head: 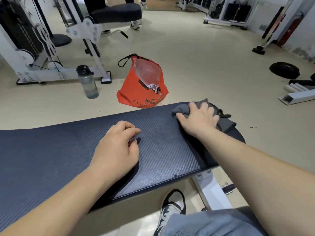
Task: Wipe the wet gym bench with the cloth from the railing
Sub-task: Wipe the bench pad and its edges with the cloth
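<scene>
The right hand (198, 119) pressed a bunched grey cloth (183, 109), fingers clamped over it, at two o'clock on the ribbed bench pad (51, 150). The left hand (117, 150) rested centre, fingers loosely curled, holding nothing.

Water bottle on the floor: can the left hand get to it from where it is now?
Probably not without leaning: the left hand rests on the bench, and the water bottle stands on the floor beyond its far edge. Nothing blocks the path.

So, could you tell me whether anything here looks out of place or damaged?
Mostly no. The bench pad has a few small dark marks near its front edge, possibly nicks or drops. An orange bag slumps open on the floor beside a water bottle. The right hand presses the cloth.
</scene>
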Tool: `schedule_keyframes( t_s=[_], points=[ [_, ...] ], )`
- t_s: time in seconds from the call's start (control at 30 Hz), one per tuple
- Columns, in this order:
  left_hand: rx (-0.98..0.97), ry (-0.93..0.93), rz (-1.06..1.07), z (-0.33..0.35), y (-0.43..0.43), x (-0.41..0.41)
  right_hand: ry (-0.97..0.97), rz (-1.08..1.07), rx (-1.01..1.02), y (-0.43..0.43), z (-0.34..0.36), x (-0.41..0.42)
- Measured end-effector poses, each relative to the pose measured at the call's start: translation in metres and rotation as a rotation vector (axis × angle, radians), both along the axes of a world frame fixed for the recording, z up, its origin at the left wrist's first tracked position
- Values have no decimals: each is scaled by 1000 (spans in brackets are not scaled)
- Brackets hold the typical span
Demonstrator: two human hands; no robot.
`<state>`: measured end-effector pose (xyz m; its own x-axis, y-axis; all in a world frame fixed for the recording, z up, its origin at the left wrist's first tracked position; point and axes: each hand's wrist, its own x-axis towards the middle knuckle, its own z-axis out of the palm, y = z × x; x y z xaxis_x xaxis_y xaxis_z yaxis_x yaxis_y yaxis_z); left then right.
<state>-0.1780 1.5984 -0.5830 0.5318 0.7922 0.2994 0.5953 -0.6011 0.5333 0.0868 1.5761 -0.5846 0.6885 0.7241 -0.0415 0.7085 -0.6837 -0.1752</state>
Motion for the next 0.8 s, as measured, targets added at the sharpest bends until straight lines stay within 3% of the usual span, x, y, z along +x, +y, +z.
schedule_keyframes(
  t_s=[0.13, 0.23, 0.3, 0.4, 0.53, 0.63, 0.8],
  points=[
    [14, -4, 53, 2, 10, -26, 39, 571, 1, 11, 7, -87],
    [10, -26, 88, 1, 20, -33, 113, 946, 1, -8, 9, -94],
    [2, -29, 86, -1, 20, -32, 91, 897, 14, -13, 9, -65],
    [0, -19, 35, -2, 13, -24, -4, 481, 40, -20, 8, -5],
    [-4, 18, -33, -3, 4, -16, -62, 44, -117, -48, 16, 35],
    [0, 29, -49, -2, -1, -16, -34, 97, -260, -60, 28, -7],
    [6, 21, -73, -1, -7, -14, -8, 434, -346, -81, 38, -120]
  ],
)
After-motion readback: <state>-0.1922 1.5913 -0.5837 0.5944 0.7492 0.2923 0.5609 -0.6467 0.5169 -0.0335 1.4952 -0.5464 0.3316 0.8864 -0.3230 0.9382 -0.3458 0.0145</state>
